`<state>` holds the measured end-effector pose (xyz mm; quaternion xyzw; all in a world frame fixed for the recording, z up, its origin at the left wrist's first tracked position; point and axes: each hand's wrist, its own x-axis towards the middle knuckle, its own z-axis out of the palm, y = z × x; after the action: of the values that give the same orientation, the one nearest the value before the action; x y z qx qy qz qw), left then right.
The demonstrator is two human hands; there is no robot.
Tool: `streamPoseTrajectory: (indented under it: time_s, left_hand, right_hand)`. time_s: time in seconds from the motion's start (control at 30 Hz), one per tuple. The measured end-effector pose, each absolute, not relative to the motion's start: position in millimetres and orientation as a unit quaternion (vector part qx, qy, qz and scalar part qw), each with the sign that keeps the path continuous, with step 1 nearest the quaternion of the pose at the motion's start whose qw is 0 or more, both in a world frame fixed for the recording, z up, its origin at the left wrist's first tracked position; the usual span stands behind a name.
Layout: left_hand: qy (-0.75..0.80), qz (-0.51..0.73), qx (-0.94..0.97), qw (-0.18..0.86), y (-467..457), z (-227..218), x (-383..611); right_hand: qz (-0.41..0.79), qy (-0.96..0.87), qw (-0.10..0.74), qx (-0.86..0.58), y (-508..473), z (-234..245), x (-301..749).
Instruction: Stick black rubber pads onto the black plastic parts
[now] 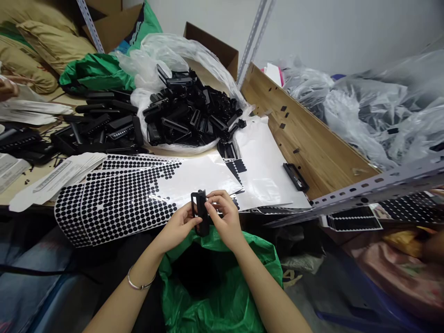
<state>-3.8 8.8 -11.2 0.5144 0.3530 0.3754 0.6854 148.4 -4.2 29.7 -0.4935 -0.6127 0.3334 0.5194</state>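
Head view. Black part sits between the two hands, at the fingertips, long axis near upright. Left hand pinches its hollow-framed side, thumb across low down; right hand has thumb and fingers drawn in on the solid side. Neither grip looks nearer. Green bag gapes below; dotted sheet lies to the left.

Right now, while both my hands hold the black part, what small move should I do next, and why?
Probably turn the black part slightly with your right hand and check its faces, while your left hand steadies it. Both hands hold it above the open green bag, the dotted sheet near it is partly bare, and I cannot see whether anything sticks to the part.
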Motion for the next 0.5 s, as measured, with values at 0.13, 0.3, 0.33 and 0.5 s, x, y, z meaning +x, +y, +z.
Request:
streamPoseTrajectory:
  time_s: [0.13, 0.3, 0.33, 0.5]
  left_hand:
    - [0.357, 0.380, 0.514, 0.680, 7.8, -9.9, -4.0]
    - [0.365, 0.377, 0.516, 0.677, 6.9, -7.4, -3.2]
    - [0.367, 0.377, 0.516, 0.676, 6.8, -7.2, -2.9]
    - [0.372, 0.375, 0.520, 0.672, 6.3, -6.7, -2.2]
  right_hand:
    - [0.332, -0.601, 0.529, -0.499, -5.4, 28.0, 145.5]
    - [0.327, -0.595, 0.533, -0.505, -6.1, 27.9, 143.9]
    - [0.326, -0.595, 0.533, -0.505, -6.1, 27.9, 143.7]
    - [0.325, -0.590, 0.539, -0.505, -5.9, 26.9, 143.0]
